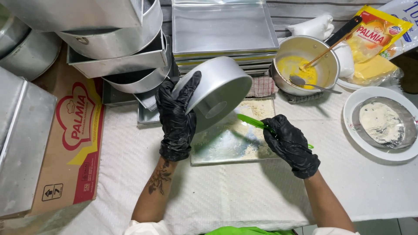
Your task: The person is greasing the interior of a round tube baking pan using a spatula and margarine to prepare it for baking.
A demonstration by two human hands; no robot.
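Note:
My left hand [177,114], in a black glove, holds a round aluminium cake pan [220,89] tilted on its side, its base facing me, above a flat metal tray [230,146] dusted with flour. In my right hand [291,144], also black-gloved, is a green plastic utensil [251,122] whose tip points up-left towards the lower edge of the pan. Both hands hover over the tray at the centre of the white cloth-covered table.
A saucepan [305,65] with yellow melted fat, a spoon and a wooden stick sits at the back right. A white plate [355,126] holding a flour-filled metal dish is at right. Stacked baking tins [224,30], round pans [117,39] and a cardboard box [74,143] crowd back and left.

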